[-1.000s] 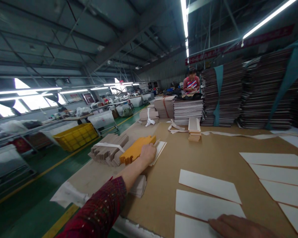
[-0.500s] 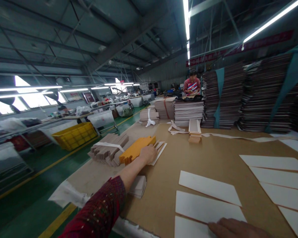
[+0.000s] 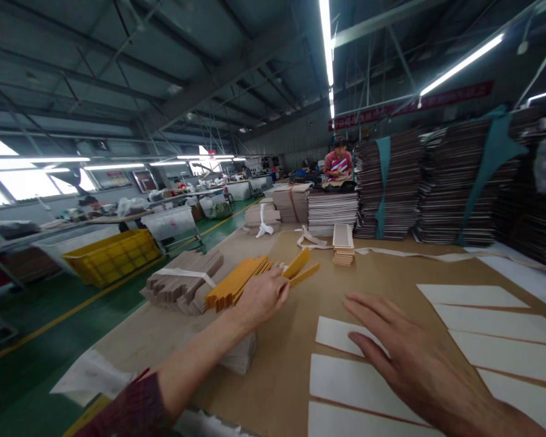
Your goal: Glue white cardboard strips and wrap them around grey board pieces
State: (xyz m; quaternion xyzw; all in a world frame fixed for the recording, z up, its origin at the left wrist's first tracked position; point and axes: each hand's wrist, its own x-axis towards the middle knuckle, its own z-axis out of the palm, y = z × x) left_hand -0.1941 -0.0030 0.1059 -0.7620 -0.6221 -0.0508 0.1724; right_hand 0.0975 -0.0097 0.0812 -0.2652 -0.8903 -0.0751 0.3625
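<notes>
My left hand (image 3: 264,295) is closed on a few yellow cardboard strips (image 3: 299,262), whose ends fan out past the fingers. Just left of it lies a stack of yellow strips (image 3: 236,283). Beyond that stack, a bundle of grey-brown card pieces (image 3: 182,284) is tied with a white band. With fingers stretched out, my right hand (image 3: 403,346) hovers over a column of white cards (image 3: 346,379) and hides part of them. Another column of white cards (image 3: 491,321) is spread on the right side. Under my left forearm a small grey pile (image 3: 241,355) is partly hidden.
A small stack of white-topped strips (image 3: 343,243) stands farther back on the brown tabletop (image 3: 295,321). Tall board stacks (image 3: 391,188) line the far edge, with a person (image 3: 339,164) behind them. To the left, a yellow bin (image 3: 113,255) stands on the green floor.
My left hand has drawn back from beyond the yellow stack, with yellow strips now showing in it. My right hand has risen from the near white cards and moved forward, fingers extended.
</notes>
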